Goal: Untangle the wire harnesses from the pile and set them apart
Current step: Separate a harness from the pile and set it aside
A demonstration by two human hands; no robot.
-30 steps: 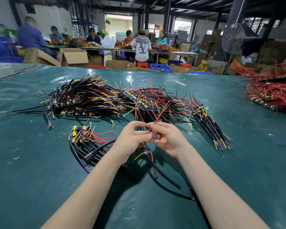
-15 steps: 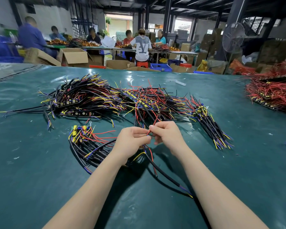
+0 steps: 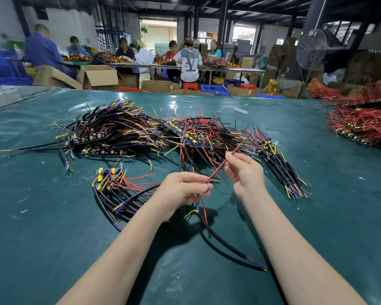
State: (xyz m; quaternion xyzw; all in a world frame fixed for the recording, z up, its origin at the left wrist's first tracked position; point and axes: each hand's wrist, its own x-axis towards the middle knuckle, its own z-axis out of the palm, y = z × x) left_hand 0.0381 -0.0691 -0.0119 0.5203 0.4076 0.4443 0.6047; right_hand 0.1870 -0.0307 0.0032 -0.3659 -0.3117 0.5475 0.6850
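A long tangled pile of wire harnesses (image 3: 154,133), black, red, yellow and blue, lies across the green table (image 3: 53,227). A separate small bundle (image 3: 117,190) sits in front of it at the left. My left hand (image 3: 183,190) pinches one harness at its joint, with black sleeved cables (image 3: 224,245) hanging from it toward me. My right hand (image 3: 243,172) pinches a red wire (image 3: 218,171) of that same harness, stretched taut up and to the right between the two hands.
Another group of black harnesses (image 3: 282,168) lies to the right of my hands. A heap of red wires (image 3: 365,122) sits at the table's far right. Beyond the table, several people work at benches among cardboard boxes (image 3: 99,78) and a standing fan (image 3: 311,49).
My hands were together at the harness joint. My right hand has since moved up and to the right, drawing the red wire out straight, while my left hand stays put.
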